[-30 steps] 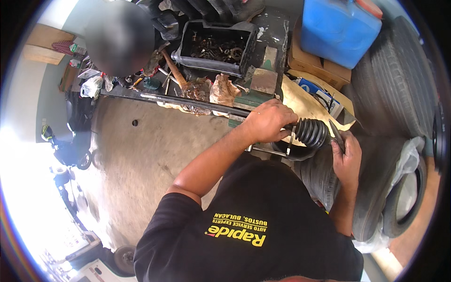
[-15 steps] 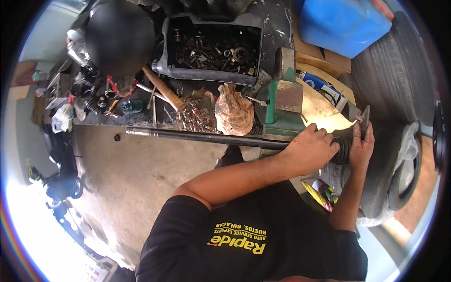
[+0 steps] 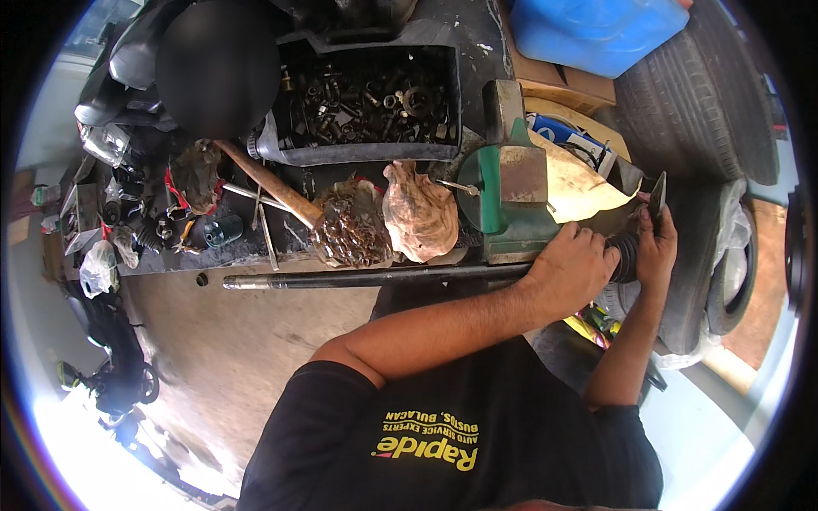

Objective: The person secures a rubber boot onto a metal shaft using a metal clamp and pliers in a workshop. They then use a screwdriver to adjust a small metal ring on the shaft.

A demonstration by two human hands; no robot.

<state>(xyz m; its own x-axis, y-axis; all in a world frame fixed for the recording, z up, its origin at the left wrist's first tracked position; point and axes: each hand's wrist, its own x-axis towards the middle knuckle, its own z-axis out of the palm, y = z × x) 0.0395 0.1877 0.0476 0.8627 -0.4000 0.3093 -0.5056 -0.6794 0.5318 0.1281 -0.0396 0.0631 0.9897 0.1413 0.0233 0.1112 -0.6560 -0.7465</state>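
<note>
A long black shaft runs along the front of the bench, past the green vise. At its right end is a ribbed black rubber boot. My left hand is closed round the shaft line just left of the boot, with the fingers curled over and the grip partly hidden. On the boot's far side, my right hand pinches a flat grey metal tool that points up; its exact kind is unclear. Yellowish paper lies just beyond my hands.
A black bin of bolts and metal parts stands on the bench. A wooden-handled hammer, a greasy lump and a crumpled glove-like cloth lie before it. Tyres and a blue jug stand at right.
My view has shifted, so the bench things sit further left. Both hands stay at the boot, and the tool in my right hand is slightly tilted compared with before.
</note>
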